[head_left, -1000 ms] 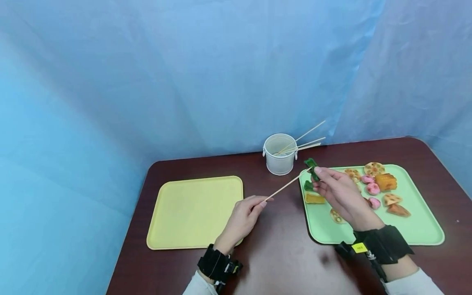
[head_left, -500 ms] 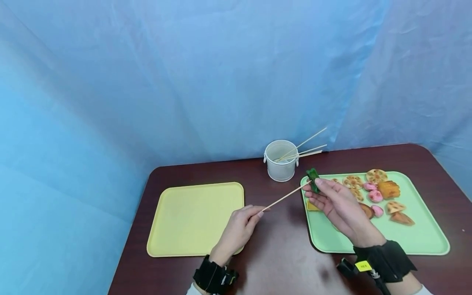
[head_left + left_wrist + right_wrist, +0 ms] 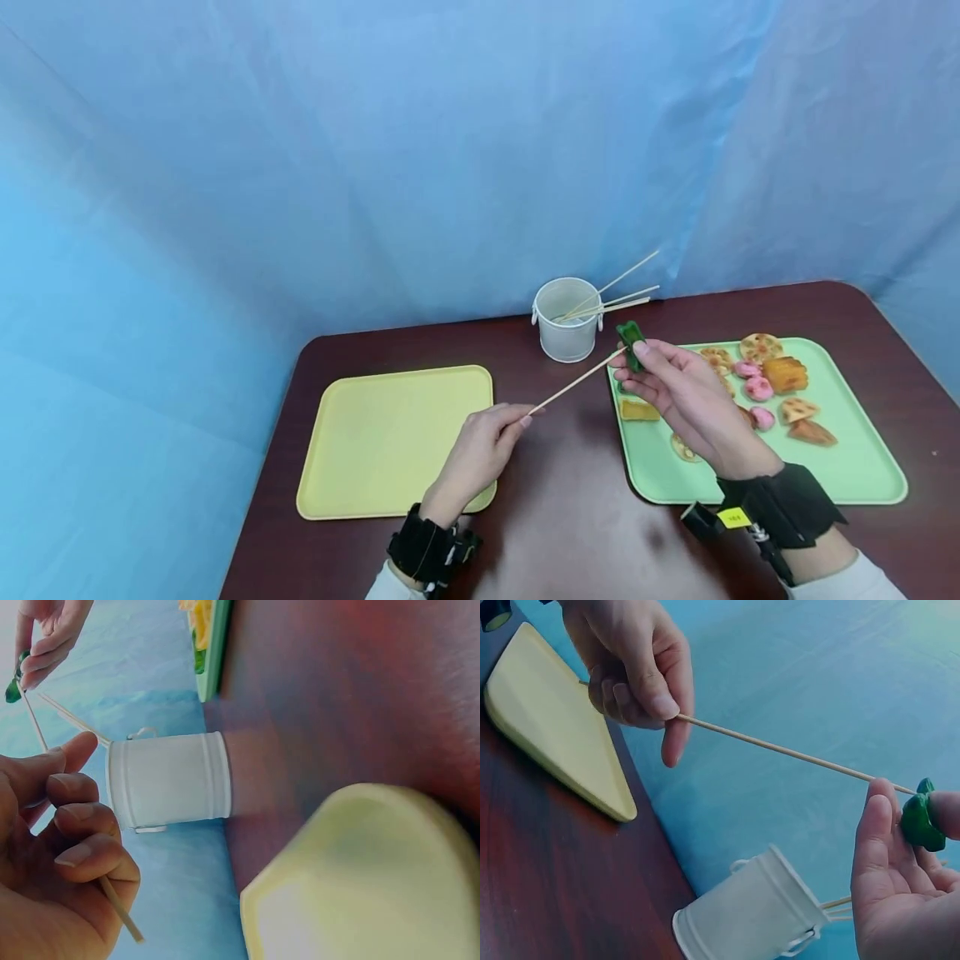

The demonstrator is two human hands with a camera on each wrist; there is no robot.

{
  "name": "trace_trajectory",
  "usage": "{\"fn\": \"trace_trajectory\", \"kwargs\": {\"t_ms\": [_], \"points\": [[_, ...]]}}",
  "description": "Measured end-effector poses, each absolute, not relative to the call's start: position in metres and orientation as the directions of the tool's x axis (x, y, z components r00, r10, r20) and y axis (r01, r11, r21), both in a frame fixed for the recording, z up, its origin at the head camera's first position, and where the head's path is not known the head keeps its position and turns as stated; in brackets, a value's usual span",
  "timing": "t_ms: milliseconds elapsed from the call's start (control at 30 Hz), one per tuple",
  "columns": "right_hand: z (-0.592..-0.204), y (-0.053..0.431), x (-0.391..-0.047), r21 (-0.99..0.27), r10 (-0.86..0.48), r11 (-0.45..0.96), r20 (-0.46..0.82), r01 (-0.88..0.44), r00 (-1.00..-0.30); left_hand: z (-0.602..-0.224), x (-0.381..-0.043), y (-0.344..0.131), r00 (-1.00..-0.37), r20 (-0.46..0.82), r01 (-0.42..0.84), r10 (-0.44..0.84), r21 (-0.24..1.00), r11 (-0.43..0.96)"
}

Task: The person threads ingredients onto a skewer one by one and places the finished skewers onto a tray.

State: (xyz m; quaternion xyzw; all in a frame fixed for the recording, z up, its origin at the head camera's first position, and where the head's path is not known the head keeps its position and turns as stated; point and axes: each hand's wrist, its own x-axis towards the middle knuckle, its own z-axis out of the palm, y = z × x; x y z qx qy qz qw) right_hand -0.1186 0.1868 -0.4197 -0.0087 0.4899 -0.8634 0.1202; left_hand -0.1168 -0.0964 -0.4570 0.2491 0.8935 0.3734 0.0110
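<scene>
My left hand (image 3: 480, 454) grips a thin wooden skewer (image 3: 573, 383) between thumb and fingers; its blunt end pokes out below the curled fingers in the left wrist view. The skewer slants up to the right. My right hand (image 3: 693, 396) pinches a dark green, curved pepper piece (image 3: 632, 343) between thumb and fingers, above the green tray's left edge. The skewer's tip meets this pepper piece (image 3: 922, 817); how deep it goes in is hidden. In the right wrist view, fingertips of the right hand lie close to the skewer near its tip.
A green tray (image 3: 862, 471) at right bears yellow, pink and brown food pieces. A yellow tray (image 3: 397, 442) lies at left, partly behind my left hand. Between them at the back stands a white bucket (image 3: 567, 337) with several skewers leaning out rightward. A blue curtain hangs behind.
The pepper piece stays at the skewer's tip, turned slightly, and the right fingers have spread and shifted behind it. The left hand has moved a little to the left. The view bobbed slightly.
</scene>
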Motion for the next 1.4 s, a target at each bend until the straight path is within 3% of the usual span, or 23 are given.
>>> {"fn": "trace_trajectory", "kwargs": {"t_ms": [200, 367, 600, 900, 1000, 1267, 1400], "points": [[-0.419, 0.187, -0.115, -0.848, -0.208, -0.483, -0.13, 0.217, -0.969, -0.454, -0.113, -0.096, -0.88, 0.152, 0.431, 0.45, 0.656, 0.62], [-0.419, 0.187, -0.116, -0.892, -0.158, -0.424, -0.096, 0.155, -0.983, -0.449, -0.115, -0.095, -0.879, 0.167, 0.443, 0.446, 0.628, 0.64], [-0.42, 0.184, -0.115, -0.986, 0.022, -0.165, 0.016, -0.019, -1.0, -0.448, -0.111, -0.09, -0.885, 0.206, 0.442, 0.417, 0.655, 0.613], [-0.422, 0.18, -0.113, -0.994, 0.104, 0.071, 0.093, -0.086, -0.99, -0.456, -0.102, -0.077, -0.928, 0.216, 0.351, 0.305, 0.782, 0.516], [-0.425, 0.179, -0.114, -0.994, 0.136, 0.029, 0.111, -0.108, -0.984, -0.46, -0.1, -0.073, -0.929, 0.242, 0.354, 0.281, 0.803, 0.48], [-0.429, 0.174, -0.117, -0.941, 0.132, -0.325, 0.056, -0.096, -0.99, -0.467, -0.096, -0.067, -0.947, 0.228, 0.309, 0.226, 0.838, 0.449], [-0.429, 0.175, -0.117, -0.916, 0.104, -0.392, 0.049, -0.087, -0.993, -0.468, -0.096, -0.066, -0.948, 0.226, 0.305, 0.224, 0.844, 0.44]]}}
